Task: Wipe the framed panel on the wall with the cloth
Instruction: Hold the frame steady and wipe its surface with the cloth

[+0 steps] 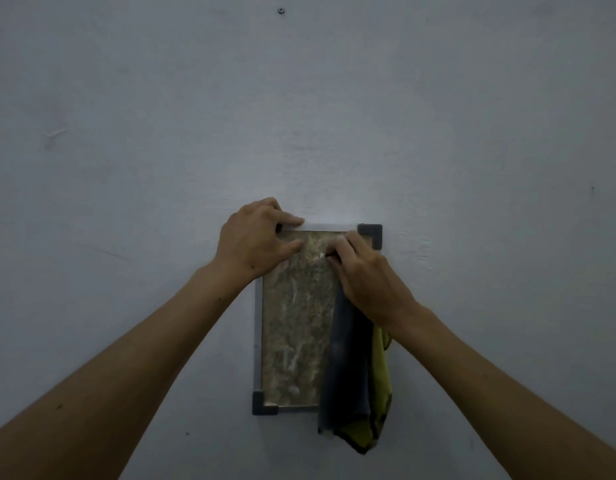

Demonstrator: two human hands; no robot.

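A framed panel (292, 327) hangs on the wall at lower centre, with a mottled green-grey face, pale grey rails and dark corner pieces. My left hand (254, 240) grips its top left corner, fingers curled over the top rail and thumb on the face. My right hand (365, 275) lies on the upper right part of the face with its fingers curled. A grey and yellow-green cloth (355, 375) hangs down from under that hand and covers the panel's right edge and lower right corner.
The wall (161, 133) around the panel is plain pale grey. A small screw or anchor (281, 10) sits high up near the top edge. A faint scuff (53, 135) marks the wall at left.
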